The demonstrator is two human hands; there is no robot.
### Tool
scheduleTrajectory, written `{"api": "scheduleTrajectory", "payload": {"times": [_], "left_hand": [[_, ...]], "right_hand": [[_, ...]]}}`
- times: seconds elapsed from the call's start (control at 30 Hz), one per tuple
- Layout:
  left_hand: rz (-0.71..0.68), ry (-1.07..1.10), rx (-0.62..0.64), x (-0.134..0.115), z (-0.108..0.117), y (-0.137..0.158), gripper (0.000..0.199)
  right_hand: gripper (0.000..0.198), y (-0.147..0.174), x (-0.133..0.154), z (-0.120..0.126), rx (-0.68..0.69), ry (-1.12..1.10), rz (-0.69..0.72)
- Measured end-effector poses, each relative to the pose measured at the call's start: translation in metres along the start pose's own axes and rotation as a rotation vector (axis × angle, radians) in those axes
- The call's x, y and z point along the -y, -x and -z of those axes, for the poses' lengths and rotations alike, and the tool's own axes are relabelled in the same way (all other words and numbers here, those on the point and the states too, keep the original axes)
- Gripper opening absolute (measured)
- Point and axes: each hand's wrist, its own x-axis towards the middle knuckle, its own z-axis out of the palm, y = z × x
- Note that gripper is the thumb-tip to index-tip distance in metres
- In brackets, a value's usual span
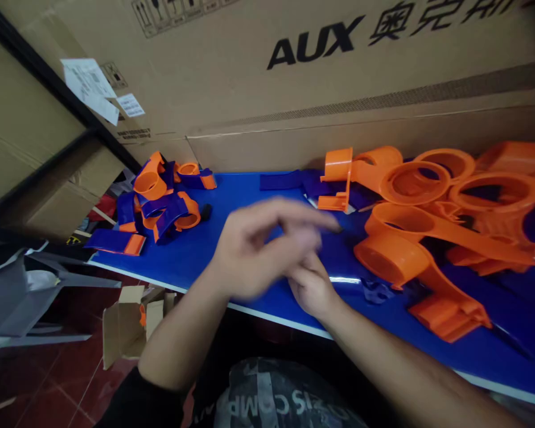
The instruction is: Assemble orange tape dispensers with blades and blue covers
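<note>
My left hand (258,249) is over the blue tabletop, blurred by motion, with its index finger stretched out and thumb apart. My right hand (312,288) lies just beneath and beside it, its fingers mostly hidden behind the left; I see nothing plainly held in either. Close to the hands on the right is a heap of orange plastic tape dispenser frames (392,258) with round hubs. Dark blue plastic pieces (280,180) lie behind the hands and under the orange frames. To the left sits a pile of blue-and-orange tape dispensers (164,208).
A large cardboard box (232,83) printed AUX stands along the back of the blue table (232,208). A black metal frame (57,83) rises at left. On the floor are an open carton (116,333) and a grey plastic chair (9,297).
</note>
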Motion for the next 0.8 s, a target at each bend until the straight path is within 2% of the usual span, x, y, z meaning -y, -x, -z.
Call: {"api": "scheduleTrajectory", "payload": {"times": [0.07, 0.17, 0.23, 0.3, 0.4, 0.53, 0.63, 0.8], "left_hand": [[0.039, -0.160, 0.001, 0.050, -0.018, -0.036, 0.019], [0.063, -0.396, 0.221, 0.110, -0.045, -0.074, 0.011], [0.055, -0.521, 0.377, 0.129, -0.060, -0.089, 0.014], [0.039, -0.650, 0.471, 0.136, -0.070, -0.098, 0.020], [0.037, -0.802, 0.514, 0.138, -0.077, -0.109, 0.032], [0.028, -0.888, 0.597, 0.144, -0.079, -0.117, 0.040], [0.026, -0.895, 0.633, 0.147, -0.079, -0.117, 0.037], [0.080, -0.930, 0.585, 0.142, -0.077, -0.112, 0.029]], "right_hand": [[0.027, 0.000, 0.000, -0.002, -0.022, -0.043, -0.011], [0.030, 0.001, 0.001, -0.004, -0.053, -0.082, -0.042], [0.030, 0.001, 0.001, -0.004, -0.063, -0.082, -0.052], [0.030, 0.001, 0.001, -0.004, -0.065, -0.086, -0.060], [0.030, -0.001, 0.001, -0.003, -0.063, -0.099, -0.066], [0.030, 0.000, 0.002, -0.003, -0.077, -0.110, -0.068], [0.030, 0.001, 0.004, -0.003, -0.081, -0.115, -0.062], [0.027, 0.001, 0.006, -0.004, -0.077, -0.107, -0.072]]}}
